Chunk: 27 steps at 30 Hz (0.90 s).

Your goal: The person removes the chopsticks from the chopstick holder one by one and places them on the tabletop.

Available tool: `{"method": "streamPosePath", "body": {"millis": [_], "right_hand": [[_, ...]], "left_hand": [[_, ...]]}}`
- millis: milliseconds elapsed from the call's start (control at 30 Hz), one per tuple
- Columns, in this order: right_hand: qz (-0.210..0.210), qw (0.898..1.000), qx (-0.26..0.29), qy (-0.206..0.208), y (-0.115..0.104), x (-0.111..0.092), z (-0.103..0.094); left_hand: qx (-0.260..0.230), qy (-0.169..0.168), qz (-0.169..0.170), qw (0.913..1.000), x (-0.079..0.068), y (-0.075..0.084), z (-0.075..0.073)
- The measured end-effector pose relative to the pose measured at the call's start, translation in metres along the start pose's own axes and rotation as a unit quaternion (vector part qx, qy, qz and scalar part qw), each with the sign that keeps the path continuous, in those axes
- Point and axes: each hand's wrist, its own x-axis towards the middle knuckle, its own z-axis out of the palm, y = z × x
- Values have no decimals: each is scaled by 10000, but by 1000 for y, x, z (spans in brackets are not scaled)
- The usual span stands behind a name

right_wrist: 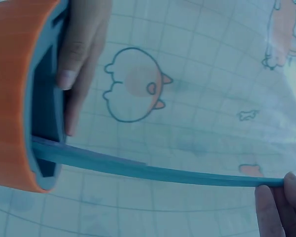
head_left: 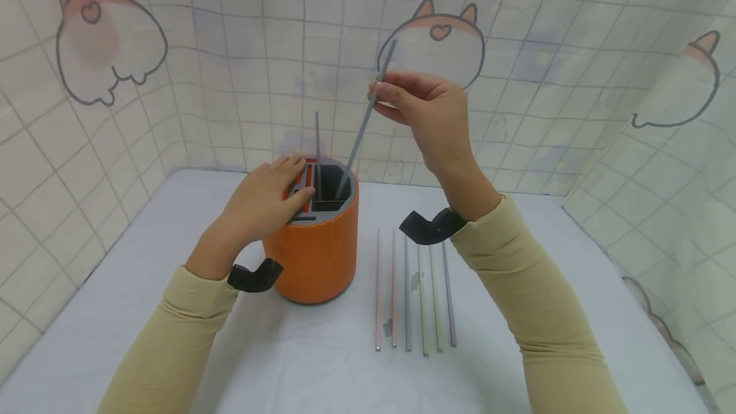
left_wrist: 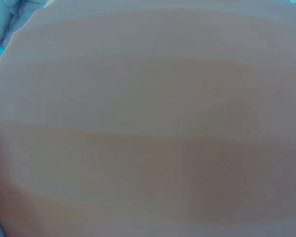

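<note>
An orange desk organizer (head_left: pixel 315 260) with a grey compartmented top stands on the table. My left hand (head_left: pixel 261 200) rests on the left part of its top, fingers extended and thumb over the dividers. With fingertips and thumb, my right hand (head_left: pixel 428 107) pinches a thin blue-grey stick (head_left: pixel 362 130) near its upper end. That stick slants down, its lower end inside the organizer's large open compartment. A purplish stick (head_left: pixel 317 145) stands upright in the same compartment. In the right wrist view the held stick (right_wrist: pixel 187 176) stretches from the organizer (right_wrist: pixel 10 98) to the fingertips.
Several thin pink, blue, green and purple sticks (head_left: pixel 408 299) lie side by side on the white table (head_left: pixel 322 363), right of the organizer. A grid-patterned curtain (head_left: pixel 310 50) with cartoon animals hangs behind. Only a blurred, close surface fills most of the left wrist view.
</note>
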Motion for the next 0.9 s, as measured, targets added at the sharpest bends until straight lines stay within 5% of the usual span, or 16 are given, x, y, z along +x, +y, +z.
{"method": "streamPosePath", "body": {"millis": [200,367,700,900], "right_hand": [[-368,9957,634,559,-29,0,-17],[-280,9902,939,991,-42,3,-40],[1085,9876,-120,1130,-13,-1,-96],[2140,9667,-1178,759,23,-6,-136]], "left_hand": [[-22,-37,15,10000,-1,3,-1],[32,-59,15,10000,0,3,-2],[37,-129,15,9999,-1,3,-3],[59,-93,42,9999,-1,2,-4]]}}
